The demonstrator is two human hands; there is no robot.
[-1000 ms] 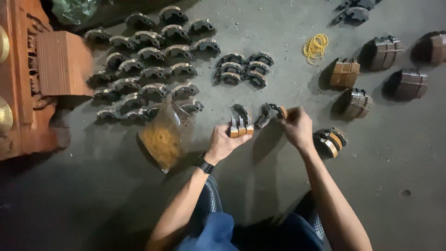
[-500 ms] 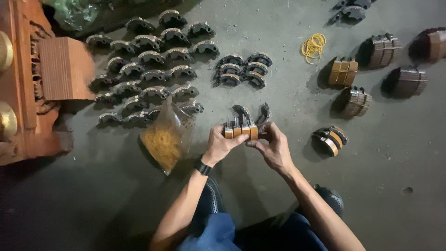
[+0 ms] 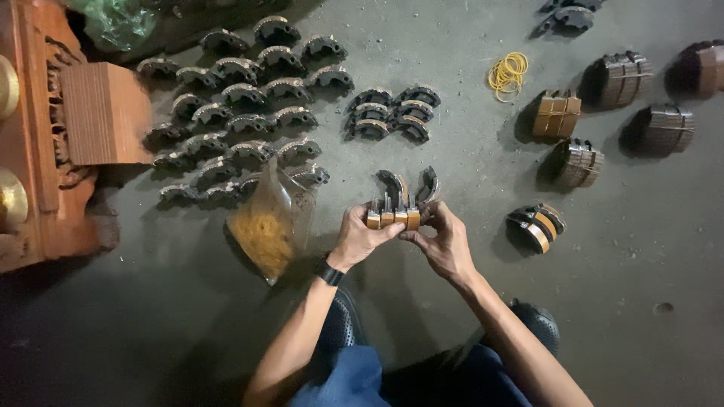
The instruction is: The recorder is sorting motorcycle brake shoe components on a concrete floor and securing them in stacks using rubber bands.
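My left hand (image 3: 360,237) and right hand (image 3: 445,243) both pinch a stack of curved grey metal brake shoes with tan linings (image 3: 396,203), held above the grey concrete floor (image 3: 452,316) beside a clear plastic bag (image 3: 271,226).

Dim grey concrete floor (image 3: 641,316); carved reddish wooden furniture (image 3: 34,158) at left.

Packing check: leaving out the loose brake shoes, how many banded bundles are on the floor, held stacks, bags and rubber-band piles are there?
Floor bundles: 6
Stack, held by left hand and right hand: 1
Bag: 1
Rubber-band pile: 1
Total: 9
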